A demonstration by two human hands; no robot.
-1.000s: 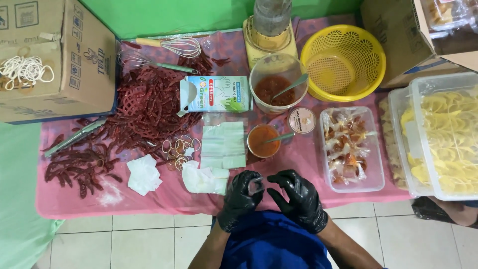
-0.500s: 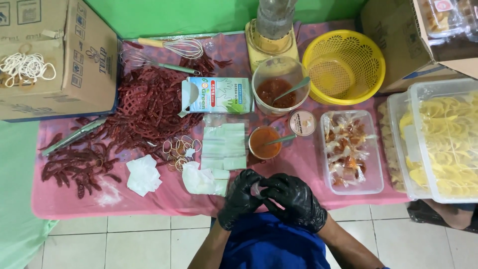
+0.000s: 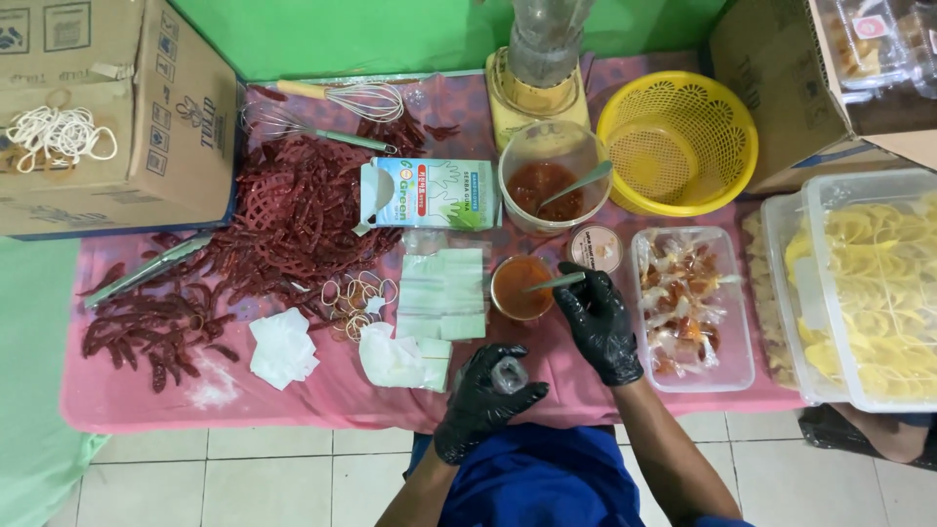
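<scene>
- A small clear plastic bag (image 3: 509,374) is pinched in the left hand (image 3: 485,402), gloved in black; the fingers are curled shut around it, and its mouth appears to be kept upward, seemingly so that it stays open towards the sauce.
- The right hand (image 3: 598,325), also gloved, is stretched forward and closed on the handle of a spoon (image 3: 553,283); the spoon's bowl is sunk in the small cup of orange-red sauce (image 3: 517,288), so the handle lies tilted over the rim.
- The two hands are held apart; the bag lies below and to the left of the right hand, near the table's front edge, with the sauce cup just beyond it.
- A stack of folded clear bags (image 3: 444,293) is laid just left of the cup, within easy reach of the left hand; loose rubber bands (image 3: 351,298) are scattered beside the stack.
- A clear tray of filled packets (image 3: 688,307) is set just right of the right hand, apparently so that finished pieces can be dropped close by.
- A larger tub of red sauce (image 3: 547,181) with its own spoon is placed behind the cup; a yellow basket (image 3: 683,141) stands to its right.
- Everything rests on a pink cloth-covered table (image 3: 322,400); dried red chillies (image 3: 283,220) are spread over its left part, well apart from both hands.
</scene>
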